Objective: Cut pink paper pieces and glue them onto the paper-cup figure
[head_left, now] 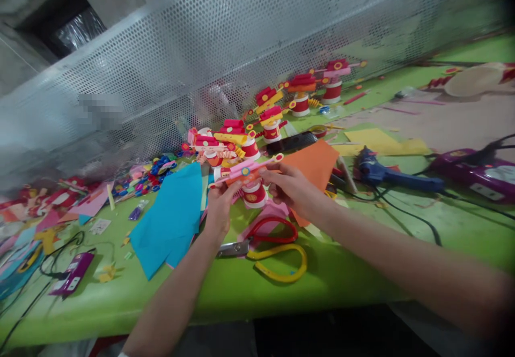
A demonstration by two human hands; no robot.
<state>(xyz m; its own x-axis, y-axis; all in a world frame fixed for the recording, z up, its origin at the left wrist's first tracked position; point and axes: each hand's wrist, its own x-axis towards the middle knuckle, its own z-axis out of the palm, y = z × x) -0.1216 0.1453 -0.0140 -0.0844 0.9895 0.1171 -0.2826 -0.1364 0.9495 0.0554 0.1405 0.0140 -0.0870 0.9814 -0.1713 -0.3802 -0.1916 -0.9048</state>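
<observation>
Between my two hands is a paper craft figure: a pink-and-orange rolled paper top (pixel 246 171) with a stick across it, above a red-and-white paper cup (pixel 255 196). My left hand (pixel 219 207) pinches the left side of the top. My right hand (pixel 290 186) has its fingers closed on the right side, near the yellow-and-red end of the stick. Whether the cup rests on the table cannot be made out. Just below my hands, scissors (pixel 277 250) with one red and one yellow handle lie on pink paper. Blue paper sheets (pixel 169 212) lie beside my left hand, and orange paper (pixel 316 165) behind my right.
Similar finished-looking cup figures (pixel 300 94) stand in a row along the perforated metal screen (pixel 241 35). A blue glue gun (pixel 396 177) and a purple power strip (pixel 475 175) lie right, with cables. Colourful small parts (pixel 151 175) and another purple power strip (pixel 74 274) are left.
</observation>
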